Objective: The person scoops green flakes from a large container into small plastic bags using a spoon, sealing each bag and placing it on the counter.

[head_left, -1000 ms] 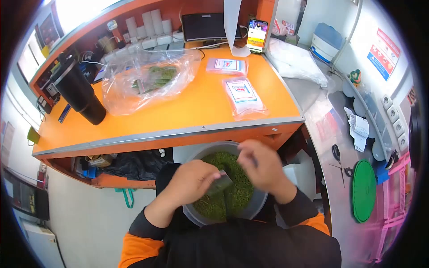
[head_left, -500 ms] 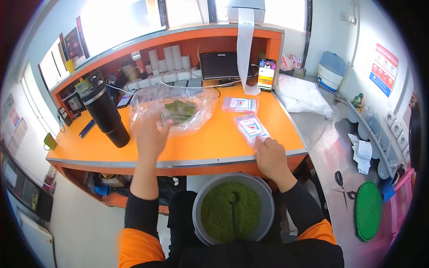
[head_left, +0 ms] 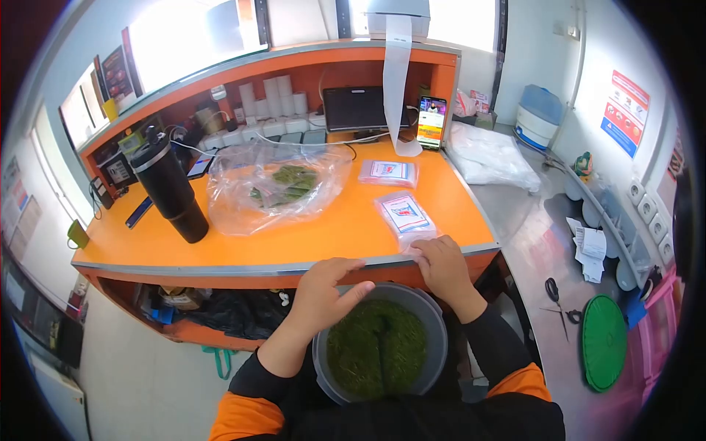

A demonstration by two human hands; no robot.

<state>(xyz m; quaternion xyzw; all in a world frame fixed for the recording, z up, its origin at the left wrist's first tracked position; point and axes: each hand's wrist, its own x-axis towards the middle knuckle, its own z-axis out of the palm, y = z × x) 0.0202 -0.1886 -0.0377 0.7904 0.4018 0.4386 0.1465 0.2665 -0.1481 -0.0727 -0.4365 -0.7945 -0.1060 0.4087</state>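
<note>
My left hand (head_left: 327, 292) hovers over the left rim of a grey bucket (head_left: 439, 334), its fingers and thumb apart and holding nothing. Green, chopped-looking material (head_left: 353, 345) fills much of the bucket, and a dark long-handled utensil (head_left: 382, 356) lies in it. At the counter's front edge, my right hand (head_left: 447, 275) pinches the near end of a pack of printed plastic bags (head_left: 403, 213). A second pack of these bags (head_left: 388, 172) lies behind it. Left of the packs, a large clear plastic bag (head_left: 254, 213) contains small green portions (head_left: 294, 178).
A black tumbler (head_left: 169, 191) stands at the counter's left. A propped phone (head_left: 431, 121), a monitor (head_left: 360, 106) and a hanging paper strip (head_left: 397, 81) are at the back. Scissors (head_left: 560, 301) and a green lid (head_left: 604, 342) rest on the metal surface at right.
My left hand has left the clear bag and come down and right to above the bucket. The right hand stays at the front pack, which has shifted slightly toward me.
</note>
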